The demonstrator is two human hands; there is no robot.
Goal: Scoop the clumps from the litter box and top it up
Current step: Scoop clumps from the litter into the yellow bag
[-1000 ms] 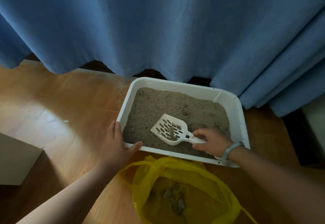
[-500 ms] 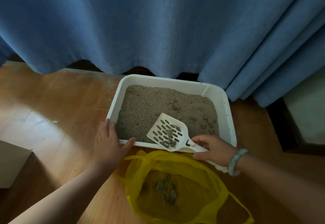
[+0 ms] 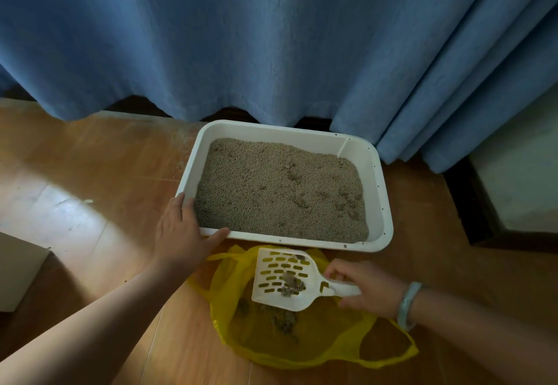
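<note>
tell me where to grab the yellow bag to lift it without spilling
By its two handle loops, one at the far-left edge and one at the near-right, coming from above. The yellow bag lies open with clumps in the middle, so lifting both loops closes it.

Loaded scoop [image 3: 283, 280] over yellow bag [image 3: 305, 345]

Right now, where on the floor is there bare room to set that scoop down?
Widest bare floor lies left of the litter box, below the curtain. A narrower strip runs right of the box. Crowded: the box's near side, with yellow bag, scoop, left hand and right hand.
</note>
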